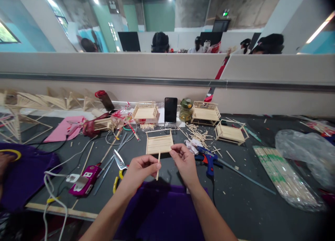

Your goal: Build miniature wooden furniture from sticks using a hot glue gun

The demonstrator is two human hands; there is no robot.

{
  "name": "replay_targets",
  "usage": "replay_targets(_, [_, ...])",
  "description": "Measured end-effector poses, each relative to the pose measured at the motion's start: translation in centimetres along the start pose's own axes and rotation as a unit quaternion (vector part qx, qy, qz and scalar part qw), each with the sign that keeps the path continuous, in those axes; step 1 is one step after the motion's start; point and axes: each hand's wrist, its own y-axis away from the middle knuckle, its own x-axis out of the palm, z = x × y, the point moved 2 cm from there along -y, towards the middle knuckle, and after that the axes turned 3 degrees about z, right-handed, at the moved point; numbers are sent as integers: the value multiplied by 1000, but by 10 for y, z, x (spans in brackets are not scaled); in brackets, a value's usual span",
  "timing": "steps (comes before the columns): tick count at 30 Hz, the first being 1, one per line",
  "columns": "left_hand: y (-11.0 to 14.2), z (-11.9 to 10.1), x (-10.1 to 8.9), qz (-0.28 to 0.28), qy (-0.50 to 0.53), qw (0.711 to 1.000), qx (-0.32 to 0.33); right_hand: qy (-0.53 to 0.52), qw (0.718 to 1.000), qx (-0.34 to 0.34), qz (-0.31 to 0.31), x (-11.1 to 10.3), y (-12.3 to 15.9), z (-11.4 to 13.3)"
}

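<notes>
My left hand (144, 167) pinches a short thin wooden stick (158, 160) between thumb and forefinger, tilted nearly upright. Just beyond it is a small bed-like frame (159, 142) built of wooden sticks, with a slatted flat panel and raised ends. My right hand (183, 160) is closed at the near right corner of this frame, thumb and forefinger pinched together there. Right of that hand lies a blue glue gun (210, 160) on the dark table. Yellow-handled scissors (119, 164) lie left of my left hand, partly hidden by it.
Similar stick models (206, 111) stand at the back, near a phone on a stand (170, 110) and a green-lidded bottle (186, 110). Loose sticks (199, 134) are scattered behind the glue gun. A magenta power strip (86, 180) with white cables lies left; packed sticks (286, 176) lie right. Another person's hand (5, 162) shows far left.
</notes>
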Motion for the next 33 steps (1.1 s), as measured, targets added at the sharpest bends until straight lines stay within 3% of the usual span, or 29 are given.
replay_targets(4, [-4,2,10,-13,-79,996,41,47,996,3,69,2,8,4])
replay_targets(9, [-6,5,14,14,-146,985,89,7,996,55,75,-4,10,0])
replay_targets(13, [-13,8,3,-42,-74,994,74,-142,962,190,138,-10,10,-9])
replay_targets(17, [-21,16,2,0,4,1000,31,-225,926,256,165,-11,14,-15])
replay_targets(33, [-19,32,9,4,61,998,7,-165,943,255,135,-16,21,-20])
